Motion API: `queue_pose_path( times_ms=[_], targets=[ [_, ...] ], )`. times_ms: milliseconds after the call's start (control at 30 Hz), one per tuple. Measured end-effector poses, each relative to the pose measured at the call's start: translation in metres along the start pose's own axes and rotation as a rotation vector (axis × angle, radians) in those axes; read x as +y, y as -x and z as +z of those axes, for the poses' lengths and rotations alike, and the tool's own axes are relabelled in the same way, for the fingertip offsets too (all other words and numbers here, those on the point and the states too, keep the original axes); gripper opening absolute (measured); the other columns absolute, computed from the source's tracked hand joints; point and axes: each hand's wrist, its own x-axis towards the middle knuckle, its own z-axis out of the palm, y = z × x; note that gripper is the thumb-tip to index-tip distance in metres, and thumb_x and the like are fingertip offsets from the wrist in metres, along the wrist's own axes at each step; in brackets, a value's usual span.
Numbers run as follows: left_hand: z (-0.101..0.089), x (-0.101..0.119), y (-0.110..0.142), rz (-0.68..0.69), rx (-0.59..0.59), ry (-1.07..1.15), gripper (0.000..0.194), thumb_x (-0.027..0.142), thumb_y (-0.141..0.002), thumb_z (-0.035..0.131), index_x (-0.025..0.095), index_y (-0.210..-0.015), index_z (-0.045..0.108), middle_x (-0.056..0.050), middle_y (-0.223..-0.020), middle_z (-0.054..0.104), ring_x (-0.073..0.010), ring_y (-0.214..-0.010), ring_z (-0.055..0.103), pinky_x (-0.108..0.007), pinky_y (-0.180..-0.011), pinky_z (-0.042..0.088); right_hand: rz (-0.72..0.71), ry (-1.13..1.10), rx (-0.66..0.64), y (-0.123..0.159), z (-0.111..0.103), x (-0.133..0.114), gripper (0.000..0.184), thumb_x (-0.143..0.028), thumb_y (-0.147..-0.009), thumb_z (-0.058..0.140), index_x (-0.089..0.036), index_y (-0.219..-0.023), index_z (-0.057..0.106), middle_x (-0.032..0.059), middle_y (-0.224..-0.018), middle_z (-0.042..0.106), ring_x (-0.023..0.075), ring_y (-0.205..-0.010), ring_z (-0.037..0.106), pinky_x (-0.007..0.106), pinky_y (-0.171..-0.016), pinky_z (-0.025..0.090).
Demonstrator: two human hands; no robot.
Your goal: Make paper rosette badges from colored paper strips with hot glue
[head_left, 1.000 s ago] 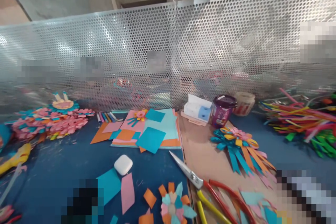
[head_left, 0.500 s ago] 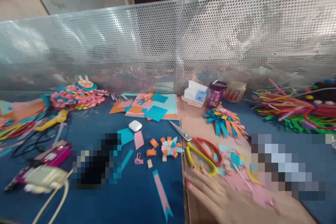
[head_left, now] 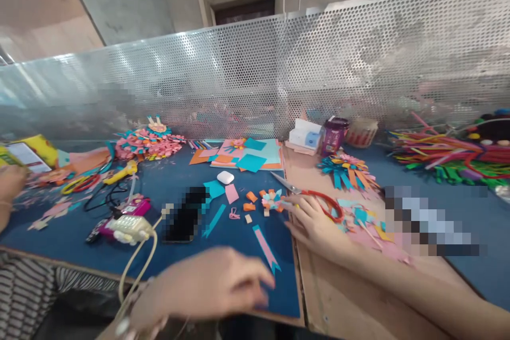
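One left hand [head_left: 211,281] newly in view; blurred

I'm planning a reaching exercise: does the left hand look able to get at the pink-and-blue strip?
Probably yes: the left hand appears close to the strip, nothing lies across it, and the right hand is off to the side, by the red-handled scissors.

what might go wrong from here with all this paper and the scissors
The right hand covers part of the scissors, so lifting them might nudge the paper flower close by. The left hand, blurred, is near the pink-and-blue strip and could brush it aside. The pale cable loops close to the left forearm and might snag.
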Motion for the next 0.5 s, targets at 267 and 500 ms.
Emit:
queue_pose_path(
  times_ms=[267, 500],
  targets=[
    [-0.080, -0.063, -0.107, -0.100, 0.595, -0.495, 0.024, 0.023, -0.090, 0.049, 0.015, -0.107, 0.064, -0.011, -0.099, 0.069, -0.0228, -0.090, 0.064, -0.032, -0.079, 0.048, 0.064, 0.206, 0.069, -0.034, 0.026, -0.004, 0.038, -0.032, -0.091, 0.047, -0.012, -0.122, 0.055, 0.0156, -0.120, 0.060, 0.0331, -0.122, 0.043, 0.054, -0.102, 0.035],
    [-0.074, -0.086, -0.108, -0.021, 0.481, -0.526, 0.019, 0.021, -0.086, 0.058, 0.019, -0.102, 0.068, -0.005, -0.099, 0.069, -0.0191, -0.092, 0.063, -0.026, -0.080, 0.047, 0.083, 0.207, 0.082, -0.030, 0.031, -0.004, 0.028, -0.029, -0.086, 0.055, -0.018, -0.110, 0.062, 0.0090, -0.119, 0.063, 0.0307, -0.118, 0.046, 0.050, -0.100, 0.034]
  ],
)
